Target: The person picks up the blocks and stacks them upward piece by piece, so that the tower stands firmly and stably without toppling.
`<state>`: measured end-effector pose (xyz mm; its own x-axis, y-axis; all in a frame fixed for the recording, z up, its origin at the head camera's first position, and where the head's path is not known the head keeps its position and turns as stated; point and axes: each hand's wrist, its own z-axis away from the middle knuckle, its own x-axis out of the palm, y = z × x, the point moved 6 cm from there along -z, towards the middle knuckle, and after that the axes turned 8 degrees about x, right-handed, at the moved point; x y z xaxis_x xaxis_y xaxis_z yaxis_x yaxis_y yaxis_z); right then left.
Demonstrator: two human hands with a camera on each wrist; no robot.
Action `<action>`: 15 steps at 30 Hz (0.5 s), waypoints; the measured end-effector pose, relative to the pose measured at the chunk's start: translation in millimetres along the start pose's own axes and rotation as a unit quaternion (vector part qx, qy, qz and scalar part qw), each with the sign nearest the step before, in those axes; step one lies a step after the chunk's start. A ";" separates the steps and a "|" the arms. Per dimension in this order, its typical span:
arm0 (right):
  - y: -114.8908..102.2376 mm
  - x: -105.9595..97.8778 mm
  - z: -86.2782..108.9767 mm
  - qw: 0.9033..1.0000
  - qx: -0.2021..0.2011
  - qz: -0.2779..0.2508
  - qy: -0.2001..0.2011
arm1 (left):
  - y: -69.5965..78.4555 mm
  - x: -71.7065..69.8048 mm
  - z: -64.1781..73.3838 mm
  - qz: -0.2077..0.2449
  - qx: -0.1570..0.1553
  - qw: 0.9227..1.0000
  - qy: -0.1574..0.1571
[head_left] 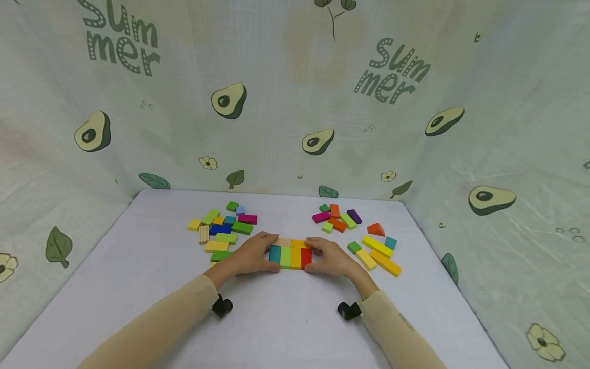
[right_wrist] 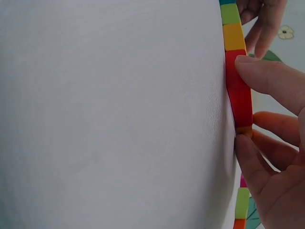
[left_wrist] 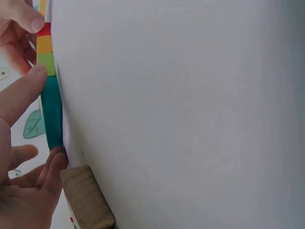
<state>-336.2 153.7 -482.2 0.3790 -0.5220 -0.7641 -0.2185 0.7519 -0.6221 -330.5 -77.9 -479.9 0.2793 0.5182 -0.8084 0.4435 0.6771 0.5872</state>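
On the white table lies a flat rectangle of blocks. Its front row runs teal [head_left: 274,254], light green [head_left: 285,257], yellow [head_left: 296,259] and red [head_left: 306,259]; behind lie a beige block [head_left: 282,242] and an orange-yellow block [head_left: 300,244]. My left hand [head_left: 253,254] grips the teal end, its thumb at the near edge by the green block and fingers around the outer side. Opposite, my right hand [head_left: 334,257] holds the red end, thumb on the red block's near face and fingers at the side and back. The fingers hide the rear corners.
Left of the rectangle lies a loose cluster of coloured blocks, among them a blue block [head_left: 220,229] and a green block [head_left: 241,228]. More are scattered at right, including an orange wedge [head_left: 375,229] and a long yellow block [head_left: 377,246]. A patterned cloth [head_left: 276,169] hangs behind the table.
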 end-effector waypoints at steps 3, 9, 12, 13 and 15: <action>-0.1 0.1 0.4 1.000 0.002 0.006 0.002 | -1.4 -1.1 0.5 -0.001 0.005 1.000 0.001; -1.9 0.0 1.2 1.000 0.001 -0.001 0.002 | -4.7 -1.2 0.7 -0.005 0.008 1.000 0.007; -1.3 -0.1 1.3 1.000 0.005 -0.003 0.002 | -5.2 -1.0 0.7 -0.004 0.012 1.000 0.009; -1.0 0.0 1.4 1.000 0.006 -0.002 0.002 | -5.2 -0.9 0.7 -0.003 0.014 1.000 0.009; -0.6 0.1 1.7 1.000 0.009 0.000 0.004 | -4.1 -2.0 1.4 -0.003 0.017 1.000 0.007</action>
<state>-334.5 153.9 -481.6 0.3722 -0.5256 -0.7650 -0.2026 0.7584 -0.6196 -331.6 -82.4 -480.8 0.2643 0.5221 -0.8109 0.4733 0.6624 0.5807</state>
